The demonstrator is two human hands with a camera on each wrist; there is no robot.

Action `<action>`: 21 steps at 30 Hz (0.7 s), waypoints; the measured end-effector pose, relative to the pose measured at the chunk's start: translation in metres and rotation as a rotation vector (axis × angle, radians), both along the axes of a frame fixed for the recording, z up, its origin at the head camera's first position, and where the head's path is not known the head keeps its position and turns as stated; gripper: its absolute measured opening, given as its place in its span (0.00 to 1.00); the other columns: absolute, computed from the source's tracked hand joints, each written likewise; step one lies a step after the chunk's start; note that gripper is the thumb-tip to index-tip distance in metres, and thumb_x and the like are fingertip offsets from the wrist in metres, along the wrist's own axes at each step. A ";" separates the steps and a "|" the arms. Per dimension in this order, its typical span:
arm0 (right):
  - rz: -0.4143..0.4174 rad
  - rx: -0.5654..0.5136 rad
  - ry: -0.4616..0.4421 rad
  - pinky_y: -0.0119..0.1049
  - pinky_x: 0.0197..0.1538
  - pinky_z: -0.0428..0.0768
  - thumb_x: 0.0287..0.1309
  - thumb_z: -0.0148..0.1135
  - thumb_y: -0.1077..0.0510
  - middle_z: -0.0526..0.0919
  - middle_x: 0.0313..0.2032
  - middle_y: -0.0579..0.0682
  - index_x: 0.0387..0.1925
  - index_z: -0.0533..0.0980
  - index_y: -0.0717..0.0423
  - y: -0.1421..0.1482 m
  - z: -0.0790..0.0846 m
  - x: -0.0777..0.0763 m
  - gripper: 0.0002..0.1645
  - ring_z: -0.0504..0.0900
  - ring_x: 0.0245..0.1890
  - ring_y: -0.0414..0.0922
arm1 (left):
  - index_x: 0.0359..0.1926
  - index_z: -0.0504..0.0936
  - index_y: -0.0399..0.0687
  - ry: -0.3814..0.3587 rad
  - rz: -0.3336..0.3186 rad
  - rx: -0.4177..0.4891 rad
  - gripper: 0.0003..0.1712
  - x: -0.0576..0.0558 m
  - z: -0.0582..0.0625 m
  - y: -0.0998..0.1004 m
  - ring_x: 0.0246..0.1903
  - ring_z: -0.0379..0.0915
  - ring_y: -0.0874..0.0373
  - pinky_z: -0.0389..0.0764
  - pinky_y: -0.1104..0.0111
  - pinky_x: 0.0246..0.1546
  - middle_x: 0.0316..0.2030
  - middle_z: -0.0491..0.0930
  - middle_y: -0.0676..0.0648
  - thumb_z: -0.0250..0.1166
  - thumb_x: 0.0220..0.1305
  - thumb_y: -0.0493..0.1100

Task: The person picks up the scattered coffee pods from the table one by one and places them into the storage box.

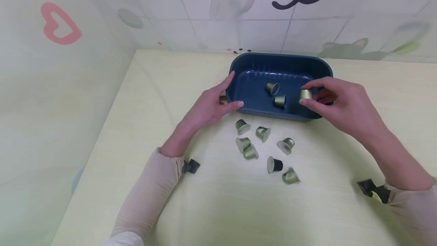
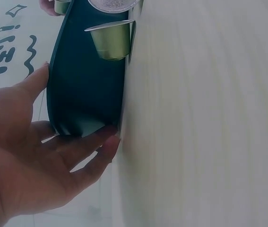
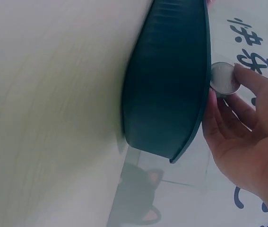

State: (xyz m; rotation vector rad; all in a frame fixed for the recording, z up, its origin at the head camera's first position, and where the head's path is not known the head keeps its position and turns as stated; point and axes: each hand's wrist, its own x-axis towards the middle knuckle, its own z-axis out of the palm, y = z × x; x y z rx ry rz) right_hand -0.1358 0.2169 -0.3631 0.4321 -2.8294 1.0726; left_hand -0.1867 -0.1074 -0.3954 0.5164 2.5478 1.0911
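A dark blue rectangular tub [image 1: 263, 114] stands at the back of the table, with two green coffee capsules [image 1: 279, 101] inside. My left hand [image 1: 211, 105] holds the tub's left end, thumb at the front corner and fingers spread round the end wall, as the left wrist view also shows. Over the tub's right side, my right hand [image 1: 345, 98] pinches a green coffee capsule [image 1: 305, 94] between thumb and fingers. In the right wrist view, this capsule's pale lid [image 3: 224, 78] shows beside the rim. Several more green capsules [image 1: 263, 133] and a black capsule [image 1: 275, 164] lie in front of the tub.
The pale wooden table [image 1: 222, 208] meets a decorated wall [image 1: 218, 22] directly behind the tub. Another wall [image 1: 41, 105] runs along the table's left side. Small dark pieces [image 1: 191, 166] show at both sleeve cuffs.
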 end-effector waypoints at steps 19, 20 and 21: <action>0.013 0.012 0.006 0.15 0.34 0.73 0.57 0.73 0.57 0.85 0.43 0.48 0.49 0.84 0.47 -0.002 -0.005 -0.011 0.16 0.77 0.31 0.24 | 0.80 0.45 0.60 -0.005 -0.004 0.024 0.51 0.000 0.002 0.001 0.50 0.80 0.56 0.79 0.67 0.49 0.74 0.59 0.45 0.66 0.66 0.56; 0.015 0.011 0.002 0.15 0.34 0.73 0.58 0.72 0.57 0.85 0.44 0.48 0.49 0.84 0.47 -0.003 -0.005 -0.011 0.16 0.78 0.31 0.24 | 0.80 0.45 0.60 -0.008 -0.003 0.026 0.51 0.000 0.002 0.001 0.50 0.80 0.56 0.79 0.67 0.48 0.74 0.59 0.45 0.66 0.66 0.56; 0.015 0.011 -0.003 0.15 0.34 0.73 0.58 0.72 0.57 0.85 0.44 0.48 0.49 0.84 0.47 -0.003 -0.005 -0.011 0.16 0.78 0.31 0.25 | 0.80 0.45 0.60 -0.009 -0.003 0.027 0.51 0.000 0.002 0.001 0.50 0.80 0.56 0.79 0.67 0.48 0.74 0.59 0.45 0.66 0.66 0.56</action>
